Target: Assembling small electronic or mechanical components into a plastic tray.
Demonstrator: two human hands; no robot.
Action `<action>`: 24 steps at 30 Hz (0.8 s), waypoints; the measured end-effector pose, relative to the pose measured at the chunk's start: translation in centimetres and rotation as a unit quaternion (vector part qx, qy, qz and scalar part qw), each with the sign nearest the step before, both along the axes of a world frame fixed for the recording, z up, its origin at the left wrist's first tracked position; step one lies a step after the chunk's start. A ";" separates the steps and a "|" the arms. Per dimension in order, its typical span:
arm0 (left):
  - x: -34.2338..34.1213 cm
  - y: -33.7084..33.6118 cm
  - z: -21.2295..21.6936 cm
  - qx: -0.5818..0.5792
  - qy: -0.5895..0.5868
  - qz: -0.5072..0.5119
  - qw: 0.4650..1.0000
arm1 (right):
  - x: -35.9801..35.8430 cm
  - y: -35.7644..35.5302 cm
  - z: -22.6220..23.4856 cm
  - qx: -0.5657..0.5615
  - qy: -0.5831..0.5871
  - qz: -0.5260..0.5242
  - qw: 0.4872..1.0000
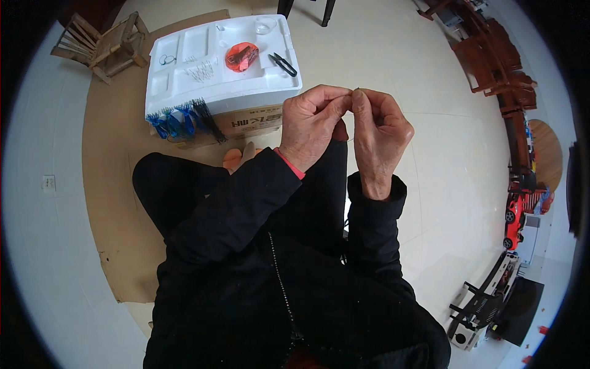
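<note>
My left hand [312, 123] and my right hand [380, 126] meet fingertip to fingertip above my lap, beside the foam box's right edge. Both are closed in a pinch. Whatever lies between the fingertips is too small to make out. On the white foam box [246, 93] rest black thread snips [283, 64], a round red-orange piece [242, 57] with something dark and pink on it, and a small clear dish [265, 26]. Several thin wire-like bits [199, 72] are scattered there, with small rings [167, 59] in a recess to the left.
Blue tied bundles [173, 123] and dark strands [208, 120] hang off the box's front. Under the foam is a cardboard carton [255, 121]. A wooden chair [103, 43] stands far left on a cardboard sheet [110, 184]. To the right are wooden furniture and a red toy car [513, 218].
</note>
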State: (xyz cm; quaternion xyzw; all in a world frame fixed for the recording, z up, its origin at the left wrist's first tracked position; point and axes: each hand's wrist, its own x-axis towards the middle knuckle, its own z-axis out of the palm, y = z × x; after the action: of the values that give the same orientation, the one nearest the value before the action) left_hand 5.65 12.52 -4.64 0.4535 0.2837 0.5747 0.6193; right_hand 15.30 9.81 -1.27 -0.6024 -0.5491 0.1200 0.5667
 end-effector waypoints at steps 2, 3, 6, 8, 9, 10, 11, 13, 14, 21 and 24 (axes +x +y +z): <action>0.0 0.0 0.0 -0.003 -0.001 -0.002 1.000 | 0.1 0.1 -0.1 0.001 -0.004 0.000 1.000; 0.0 0.0 0.0 -0.005 -0.001 -0.002 1.000 | 0.3 0.3 -0.4 0.017 -0.006 0.006 1.000; -0.1 0.0 0.2 -0.006 -0.003 0.000 1.000 | 0.5 0.5 -0.6 0.053 -0.012 0.018 0.998; -0.2 -0.1 0.3 -0.019 -0.016 -0.014 1.000 | 0.5 0.4 -0.4 0.044 -0.001 0.021 0.999; -0.2 -0.1 0.4 -0.025 -0.023 -0.020 0.999 | 0.4 0.4 -0.2 0.039 0.005 0.023 0.999; -0.2 -0.1 0.4 -0.025 -0.023 -0.019 0.999 | 0.4 0.3 -0.1 0.040 0.005 0.024 0.999; -0.3 -0.1 0.4 -0.033 -0.033 -0.025 0.999 | 0.3 0.3 0.1 0.024 0.022 0.024 0.999; -0.4 -0.1 0.4 -0.048 -0.053 -0.037 0.997 | 0.2 0.1 0.3 -0.007 0.057 0.025 0.998; -0.4 -0.1 0.5 -0.047 -0.053 -0.037 0.997 | 0.2 0.1 0.3 -0.006 0.057 0.026 0.998; -0.5 -0.4 1.0 -0.057 -0.048 -0.035 0.997 | 0.1 -0.2 0.8 -0.015 0.067 0.031 0.997; -0.3 -0.3 1.1 -0.059 -0.047 -0.036 0.997 | 0.2 -0.2 0.9 -0.020 0.069 0.029 0.997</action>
State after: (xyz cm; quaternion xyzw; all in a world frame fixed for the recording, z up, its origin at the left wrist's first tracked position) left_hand 5.30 12.18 -3.56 0.3986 0.2708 0.5554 0.6777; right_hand 15.49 9.61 -0.35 -0.5879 -0.5237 0.1889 0.5869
